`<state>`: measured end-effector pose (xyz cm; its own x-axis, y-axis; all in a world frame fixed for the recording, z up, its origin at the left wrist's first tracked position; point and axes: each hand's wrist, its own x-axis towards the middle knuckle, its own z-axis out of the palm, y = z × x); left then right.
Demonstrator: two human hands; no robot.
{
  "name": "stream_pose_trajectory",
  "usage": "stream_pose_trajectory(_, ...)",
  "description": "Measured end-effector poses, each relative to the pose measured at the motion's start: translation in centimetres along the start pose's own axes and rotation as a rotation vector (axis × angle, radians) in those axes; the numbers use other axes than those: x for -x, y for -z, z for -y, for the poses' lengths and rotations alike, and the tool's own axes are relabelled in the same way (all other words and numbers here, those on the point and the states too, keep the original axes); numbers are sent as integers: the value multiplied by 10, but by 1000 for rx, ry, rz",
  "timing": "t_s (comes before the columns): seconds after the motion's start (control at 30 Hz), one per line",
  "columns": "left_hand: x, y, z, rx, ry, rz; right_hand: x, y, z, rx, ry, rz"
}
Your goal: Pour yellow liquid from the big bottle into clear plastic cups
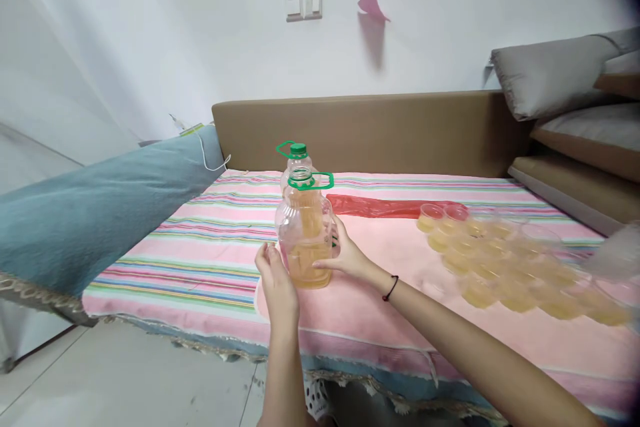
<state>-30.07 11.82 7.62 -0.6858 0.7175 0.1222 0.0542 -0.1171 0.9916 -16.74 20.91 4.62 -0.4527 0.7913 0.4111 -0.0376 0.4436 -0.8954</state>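
Note:
A clear plastic jug point(305, 233) with a green carry handle and an uncapped neck stands upright on the pink cloth, its lower part filled with pale yellow liquid. My right hand point(347, 253) grips its lower right side, thumb in front and fingers partly hidden behind. Beside the jug's left side is my left hand point(277, 283), fingers loosely bent and apart; whether it touches the plastic is unclear. Directly behind stands a second jug point(299, 161), closed with a green cap and mostly hidden by the front one.
Several clear cups point(500, 260) of yellow liquid stand in rows at the right, blurred there. A red plastic bag point(373, 205) lies flat behind. Grey and brown cushions point(565, 73) are stacked at the right; a blue-covered armrest point(115, 193) borders the left.

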Motion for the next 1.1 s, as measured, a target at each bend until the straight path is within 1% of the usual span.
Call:
stream_pose_trajectory(0.07, -2, 1, 4, 18, 50, 50, -3, -12, -8, -17, 23, -45)
stream_pose_trajectory(0.17, -5, 4, 7, 12, 62, 89, -6, -25, -13, -28, 42, -121)
stream_pose_trajectory(0.33, -4, 13, 2, 11, 46, 109, -5, -34, -12, -32, 61, -216)
stream_pose_trajectory(0.43, -2, 17, -3, 78, 36, 121, 1, -30, -4, -33, 70, -255)
stream_pose_trajectory(0.5, 1, 18, -6, 104, 6, 140, 9, -24, 4, -31, 73, -276)
stream_pose_trajectory(0.57, 3, 17, -7, 91, -47, 164, 20, -14, 16, -22, 75, -295)
stream_pose_trajectory(0.63, 8, 13, -9, 54, -90, 225, 33, 1, 30, -11, 74, -307)
stream_pose_trajectory(0.7, 15, 7, -10, 45, -99, 350, 50, 19, 45, -7, 63, -310)
stream_pose_trajectory(0.8, 33, -5, -15, 93, -112, 618, 81, 51, 67, -33, 17, -306)
stream_pose_trajectory(0.93, 66, -22, -24, 130, -150, 969, 132, 88, 87, -77, -45, -337)
stream_pose_trajectory(1.0, 81, -30, -26, 142, -124, 1112, 159, 102, 95, -73, -77, -364)
stream_pose_trajectory(1.1, 103, -43, -26, 171, -40, 1296, 197, 117, 104, -51, -116, -411)
